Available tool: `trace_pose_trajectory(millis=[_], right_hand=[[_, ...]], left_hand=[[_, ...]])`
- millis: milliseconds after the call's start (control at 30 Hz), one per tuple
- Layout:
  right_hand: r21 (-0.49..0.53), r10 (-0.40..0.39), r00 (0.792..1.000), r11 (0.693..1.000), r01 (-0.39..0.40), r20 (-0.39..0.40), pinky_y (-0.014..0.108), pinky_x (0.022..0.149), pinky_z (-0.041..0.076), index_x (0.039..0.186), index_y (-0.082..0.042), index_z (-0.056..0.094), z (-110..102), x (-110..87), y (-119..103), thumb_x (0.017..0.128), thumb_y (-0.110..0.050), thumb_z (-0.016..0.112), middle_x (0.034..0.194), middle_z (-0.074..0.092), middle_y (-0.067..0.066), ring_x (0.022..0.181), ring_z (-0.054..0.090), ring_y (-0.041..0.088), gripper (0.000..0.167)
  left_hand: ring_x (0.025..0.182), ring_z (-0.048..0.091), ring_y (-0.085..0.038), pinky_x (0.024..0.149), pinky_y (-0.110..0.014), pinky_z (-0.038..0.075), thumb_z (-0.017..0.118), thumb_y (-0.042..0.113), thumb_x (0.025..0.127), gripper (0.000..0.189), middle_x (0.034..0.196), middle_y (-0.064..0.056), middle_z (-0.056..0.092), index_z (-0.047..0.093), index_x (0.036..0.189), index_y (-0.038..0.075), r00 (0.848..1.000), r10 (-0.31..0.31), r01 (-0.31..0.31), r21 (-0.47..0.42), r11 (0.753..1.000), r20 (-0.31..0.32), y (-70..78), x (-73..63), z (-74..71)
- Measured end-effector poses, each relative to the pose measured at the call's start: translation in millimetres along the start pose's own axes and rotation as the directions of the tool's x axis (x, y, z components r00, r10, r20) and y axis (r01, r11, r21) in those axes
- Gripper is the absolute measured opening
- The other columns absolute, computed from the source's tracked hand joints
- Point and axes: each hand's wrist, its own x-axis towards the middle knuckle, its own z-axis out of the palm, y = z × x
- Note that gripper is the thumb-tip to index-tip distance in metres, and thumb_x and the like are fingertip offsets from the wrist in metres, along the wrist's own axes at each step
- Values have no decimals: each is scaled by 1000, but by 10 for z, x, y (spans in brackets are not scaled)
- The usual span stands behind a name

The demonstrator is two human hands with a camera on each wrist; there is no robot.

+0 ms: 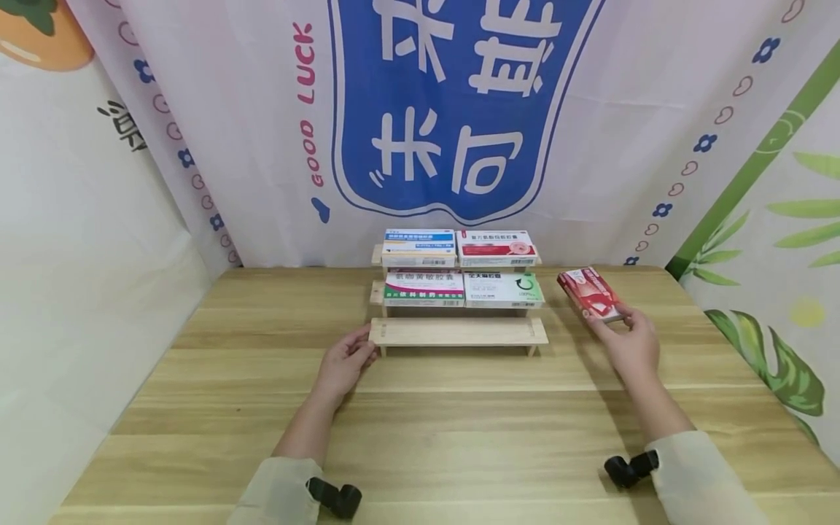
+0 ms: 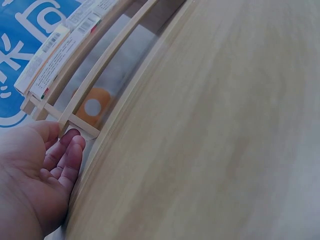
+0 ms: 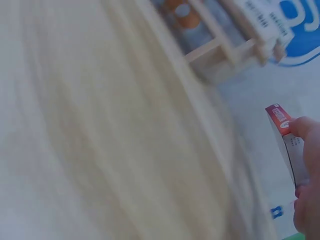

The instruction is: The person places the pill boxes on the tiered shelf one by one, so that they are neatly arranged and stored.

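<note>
A stepped wooden rack [image 1: 459, 332] stands on the table, its lowest shelf bare. My left hand [image 1: 345, 362] holds the left end of that shelf; in the left wrist view the thumb and fingers [image 2: 74, 150] close around its corner. To the right of the rack, my right hand [image 1: 635, 346] grips a red and white medicine box [image 1: 586, 288] by its near end, thumb on one side and fingers on the other. The right wrist view shows the same medicine box [image 3: 296, 150] tilted, partly covered by the hand.
Two medicine boxes, one blue and white [image 1: 418, 248] and one red and white [image 1: 496, 246], lie on the top shelf. The middle shelf bears a pink and green box [image 1: 424, 286] and a white and green box [image 1: 502, 289]. Behind hangs a printed curtain [image 1: 262, 131].
</note>
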Motion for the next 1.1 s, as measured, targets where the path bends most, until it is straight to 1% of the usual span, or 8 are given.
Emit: trace_pose_trajectory(millis=[233,467,533,633,767,900,1000,1100], right_hand=[[65,-84,996,994,83,23,51,118,33,147,-4,40,-182,-156,-256,86,-46,72,149,36,22,137,37,40,81],[85,-209,976,975,205,52,44,117,36,143,-1,45,-266,-312,-506,89,-38,71,145,40,18,132,41,34,71],[90,-244,967,967,237,77,42,116,38,142,-1,46,-270,-356,-571,89,-37,72,144,41,17,130,42,31,69],[94,-289,948,956,279,131,32,115,40,141,-1,47,-261,-421,-657,89,-35,72,143,42,14,128,42,27,67],[118,-349,916,936,331,198,14,109,40,139,-1,48,-211,-499,-749,89,-32,73,141,44,12,129,42,25,64],[164,-402,879,914,370,256,4,104,37,136,-1,50,-112,-565,-803,88,-28,74,139,46,12,131,43,25,60],[191,-416,854,908,372,313,22,115,37,135,-2,51,-26,-610,-824,87,-25,75,140,46,14,134,41,28,58],[191,-429,825,903,385,368,43,118,35,135,-3,53,66,-649,-824,86,-24,76,143,45,14,137,40,32,59]], left_hand=[[89,62,-7,80,-12,55,52,8,100,43,114,-15,62,48,143,5,1000,15,-15,-3,1000,-3,-19,40,-26],[91,63,-8,81,-13,55,53,6,100,44,117,-17,63,48,143,5,1000,19,-19,-3,1000,5,-29,43,-27],[91,63,-8,82,-14,55,53,6,100,44,118,-18,63,48,143,6,1000,19,-19,0,1000,5,-28,47,-24],[92,63,-8,82,-14,55,53,6,100,44,119,-19,63,48,143,6,1000,22,-22,-2,1000,6,-28,43,-20],[92,63,-9,81,-13,55,52,5,100,44,119,-20,63,47,143,6,1000,24,-24,2,1000,5,-26,30,-17],[93,63,-10,81,-13,55,52,5,100,44,118,-19,63,48,143,6,1000,18,-18,5,1000,0,-15,18,-7],[93,63,-11,82,-14,55,53,6,100,43,117,-18,63,49,142,7,1000,11,-11,5,1000,-2,-13,12,-2],[92,63,-12,82,-14,55,53,6,99,43,116,-18,63,49,142,7,1000,18,-18,6,1000,2,-15,5,-2]])
